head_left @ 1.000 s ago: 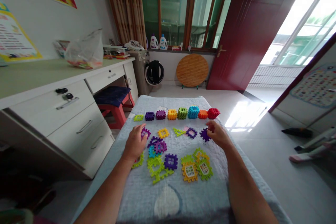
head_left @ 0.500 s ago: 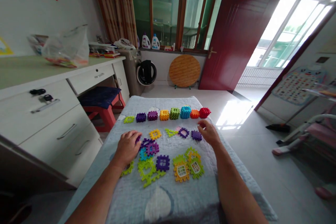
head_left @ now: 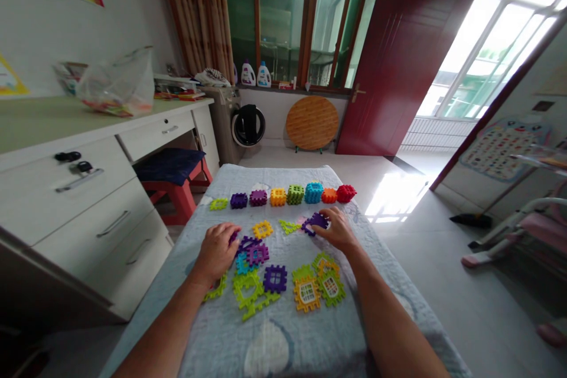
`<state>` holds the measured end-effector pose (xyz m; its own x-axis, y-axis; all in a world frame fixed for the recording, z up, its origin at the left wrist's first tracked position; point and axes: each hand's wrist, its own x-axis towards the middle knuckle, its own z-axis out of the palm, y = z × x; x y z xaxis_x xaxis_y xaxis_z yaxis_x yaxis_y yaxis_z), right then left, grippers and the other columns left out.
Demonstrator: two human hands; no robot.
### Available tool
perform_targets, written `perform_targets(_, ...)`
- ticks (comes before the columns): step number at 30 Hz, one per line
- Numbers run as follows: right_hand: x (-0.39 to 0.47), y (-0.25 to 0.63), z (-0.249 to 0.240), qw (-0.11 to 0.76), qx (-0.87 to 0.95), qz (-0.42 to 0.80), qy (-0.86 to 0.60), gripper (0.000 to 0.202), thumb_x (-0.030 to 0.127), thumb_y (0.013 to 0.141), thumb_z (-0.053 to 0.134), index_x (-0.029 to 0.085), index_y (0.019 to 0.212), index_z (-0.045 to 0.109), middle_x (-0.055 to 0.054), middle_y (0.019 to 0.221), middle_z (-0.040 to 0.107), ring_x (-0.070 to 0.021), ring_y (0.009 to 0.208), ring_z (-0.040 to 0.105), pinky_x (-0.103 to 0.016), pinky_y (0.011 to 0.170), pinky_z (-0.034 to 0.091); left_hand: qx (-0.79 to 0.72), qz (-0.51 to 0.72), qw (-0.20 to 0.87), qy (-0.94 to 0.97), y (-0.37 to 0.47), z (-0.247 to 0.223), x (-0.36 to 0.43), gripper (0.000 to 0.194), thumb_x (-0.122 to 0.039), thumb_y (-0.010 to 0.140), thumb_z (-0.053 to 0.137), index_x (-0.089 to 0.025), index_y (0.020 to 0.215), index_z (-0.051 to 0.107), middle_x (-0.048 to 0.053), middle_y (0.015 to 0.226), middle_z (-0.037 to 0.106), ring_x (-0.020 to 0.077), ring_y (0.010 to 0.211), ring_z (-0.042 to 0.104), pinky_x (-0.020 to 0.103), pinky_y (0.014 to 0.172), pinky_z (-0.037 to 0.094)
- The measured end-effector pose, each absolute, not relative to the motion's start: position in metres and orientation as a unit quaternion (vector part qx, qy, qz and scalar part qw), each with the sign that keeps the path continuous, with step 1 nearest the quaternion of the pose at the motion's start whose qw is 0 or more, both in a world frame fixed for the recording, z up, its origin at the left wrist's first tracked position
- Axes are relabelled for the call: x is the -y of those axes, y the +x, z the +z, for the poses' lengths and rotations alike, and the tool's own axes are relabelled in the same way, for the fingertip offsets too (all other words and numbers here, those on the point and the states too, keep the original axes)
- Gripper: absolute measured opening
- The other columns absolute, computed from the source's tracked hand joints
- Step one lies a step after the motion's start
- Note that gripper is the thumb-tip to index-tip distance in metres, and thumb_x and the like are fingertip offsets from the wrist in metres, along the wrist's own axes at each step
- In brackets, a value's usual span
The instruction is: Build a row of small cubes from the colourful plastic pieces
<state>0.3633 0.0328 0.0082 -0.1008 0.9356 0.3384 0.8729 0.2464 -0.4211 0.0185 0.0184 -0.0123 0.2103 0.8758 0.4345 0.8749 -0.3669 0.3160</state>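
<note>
My right hand (head_left: 340, 230) pinches a dark purple interlocking tile (head_left: 319, 220) by its right side, above the table. That tile partly covers a purple ring-shaped tile (head_left: 306, 228). At the left, my left hand (head_left: 217, 252) has its fingers curled over a purple tile (head_left: 233, 237), mostly hidden under the fingertips. Beside it lies a pile with a magenta tile (head_left: 257, 254), a blue tile (head_left: 243, 263) and green frames (head_left: 246, 289). A dark purple window tile (head_left: 275, 278) lies flat nearby. A green triangle (head_left: 289, 226) and a yellow frame (head_left: 263, 229) lie between my hands.
Stacks sorted by colour line the far side of the cloth-covered table (head_left: 221, 342), from a green frame (head_left: 218, 204) to a red stack (head_left: 346, 193). Yellow and green window tiles (head_left: 307, 293) overlap at the near right. A desk (head_left: 88, 130) and stool (head_left: 172, 165) stand left.
My right hand has taken hold of the dark purple tile and moved it left, over the ring-shaped tile. My left hand has stayed almost still.
</note>
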Motion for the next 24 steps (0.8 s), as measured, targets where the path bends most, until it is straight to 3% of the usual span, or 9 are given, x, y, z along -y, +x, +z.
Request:
perform_targets(8,-0.032,0.339,0.007,0.15,0.731,0.049,-0.664,0.05,0.056,0.067,0.062,0.02,0.102,0.064,-0.008,0.093,0.058,-0.0219,0.087,0.052,-0.031,0.078,0.035,-0.562,0.297,0.013,0.772,0.022,-0.002,-0.014,0.022,-0.022,0.075,0.051,-0.019,0.092,0.063,0.007,0.099,0.066,0.024,0.097,0.057,0.039,0.091,0.042)
perform_targets(18,-0.033,0.342,0.003,0.158,0.715,0.069,-0.677,0.046,0.035,0.063,0.065,0.019,0.105,0.061,-0.007,0.097,0.057,-0.0216,0.09,0.05,-0.03,0.079,0.033,-0.561,0.324,0.019,0.762,0.023,0.0,-0.012,0.022,-0.021,0.076,0.051,-0.017,0.095,0.062,0.008,0.1,0.065,0.0237,0.098,0.056,0.039,0.092,0.042)
perform_targets(24,-0.03,0.349,0.002,0.16,0.715,0.072,-0.677,0.045,0.036,0.063,0.065,0.022,0.105,0.06,-0.007,0.1,0.054,-0.0228,0.094,0.048,-0.03,0.079,0.032,-0.556,0.333,0.019,0.761,0.024,0.001,-0.012,0.022,-0.02,0.077,0.051,-0.018,0.095,0.062,0.007,0.099,0.066,0.0235,0.098,0.056,0.039,0.092,0.042)
